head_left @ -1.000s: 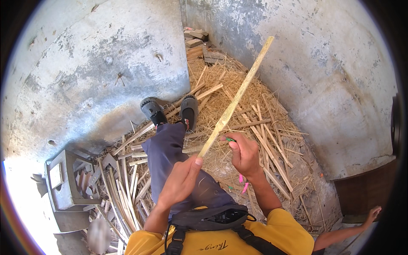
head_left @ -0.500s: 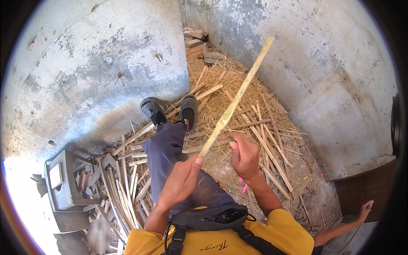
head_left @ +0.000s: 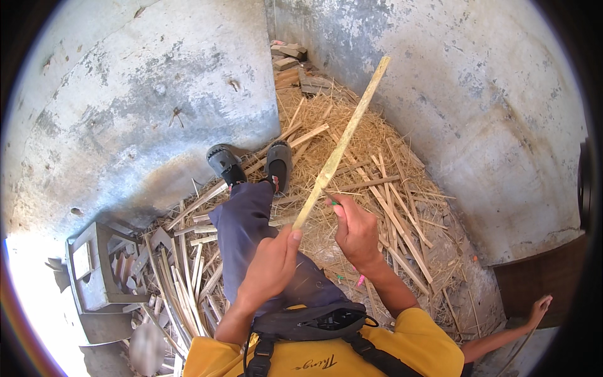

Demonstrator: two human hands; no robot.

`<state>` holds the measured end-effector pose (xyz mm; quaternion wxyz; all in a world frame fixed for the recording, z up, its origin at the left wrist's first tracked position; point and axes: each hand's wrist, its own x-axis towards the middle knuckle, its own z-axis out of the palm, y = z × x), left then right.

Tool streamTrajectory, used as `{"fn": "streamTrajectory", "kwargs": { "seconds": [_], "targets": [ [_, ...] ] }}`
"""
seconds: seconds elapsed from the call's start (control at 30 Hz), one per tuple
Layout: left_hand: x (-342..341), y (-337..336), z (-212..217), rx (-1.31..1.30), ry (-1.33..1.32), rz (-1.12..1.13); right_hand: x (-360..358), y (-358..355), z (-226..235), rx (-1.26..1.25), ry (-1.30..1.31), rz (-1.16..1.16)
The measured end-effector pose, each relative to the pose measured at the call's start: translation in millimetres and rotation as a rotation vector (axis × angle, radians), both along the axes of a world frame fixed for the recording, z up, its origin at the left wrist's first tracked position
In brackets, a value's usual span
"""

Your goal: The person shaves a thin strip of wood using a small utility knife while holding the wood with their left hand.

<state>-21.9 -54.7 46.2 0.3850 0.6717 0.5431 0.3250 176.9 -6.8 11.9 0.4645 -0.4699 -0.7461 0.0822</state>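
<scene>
My left hand [head_left: 271, 262] is closed round the lower end of a long, flat bamboo strip [head_left: 342, 141], which slants up and away to the right. Closed too, my right hand [head_left: 358, 234] grips what looks like a small knife [head_left: 335, 202], green near the fingers, with a thin dark tip close against the strip's right edge. Most of this tool is hidden in the fist. Small pink [head_left: 361, 280] and green bits show beside my right forearm; whether they belong to the tool I cannot tell.
Straw-like shavings [head_left: 358, 125] and loose strips cover the floor ahead. A bundle of strips [head_left: 182, 283] lies left of my leg, beside a grey broken frame [head_left: 94, 267]. Pale walls [head_left: 157, 81] stand left and right. Another person's arm [head_left: 512, 336] reaches in at lower right.
The bamboo strip's far end has swung slightly left. My right hand has shifted a little left and down, keeping the tool by the strip.
</scene>
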Motion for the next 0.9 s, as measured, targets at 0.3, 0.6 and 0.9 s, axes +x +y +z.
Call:
{"fn": "streamTrajectory", "kwargs": {
  "seconds": [0.3, 0.6, 0.9],
  "targets": [
    [8, 2, -2, -0.007, 0.158, -0.007, -8, -3, 1, -0.072, 0.061, -0.057],
    [9, -2, -7, -0.012, 0.214, 0.025, -13, 2, -3, 0.007, -0.044, -0.073],
    [11, -2, -8, -0.004, 0.251, 0.051, -16, 6, -3, -0.169, 0.187, 0.040]
  ]
}}
